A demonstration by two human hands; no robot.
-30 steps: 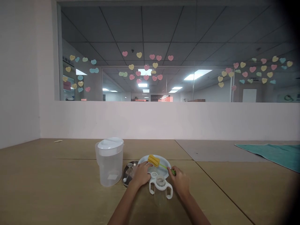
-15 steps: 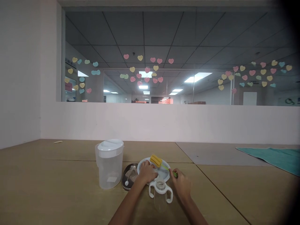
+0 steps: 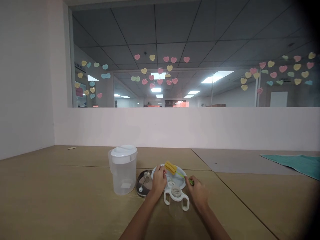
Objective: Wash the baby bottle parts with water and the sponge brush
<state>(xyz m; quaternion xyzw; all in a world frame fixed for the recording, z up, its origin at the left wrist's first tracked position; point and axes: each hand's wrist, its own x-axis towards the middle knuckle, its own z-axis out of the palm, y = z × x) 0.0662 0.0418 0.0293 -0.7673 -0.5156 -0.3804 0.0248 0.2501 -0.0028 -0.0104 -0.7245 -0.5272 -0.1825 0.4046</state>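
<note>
Yellow and ridged, a sponge brush (image 3: 170, 168) slants over a round white plate (image 3: 179, 182), its green handle (image 3: 191, 182) gripped by the right hand (image 3: 198, 193); the left hand (image 3: 159, 181) curls nearby, its hold unclear.

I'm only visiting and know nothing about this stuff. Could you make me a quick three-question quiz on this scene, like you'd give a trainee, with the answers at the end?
1. Multiple choice: What does the person's right hand hold?
A. a teal cloth
B. a brush with a yellow head
C. a metal tray

2. True or false: The pitcher has its white lid on.

3. Fill in the blank: The clear bottle, on the person's side of the plate, has two ____ handles.

Key: 1. B; 2. True; 3. white.
</note>
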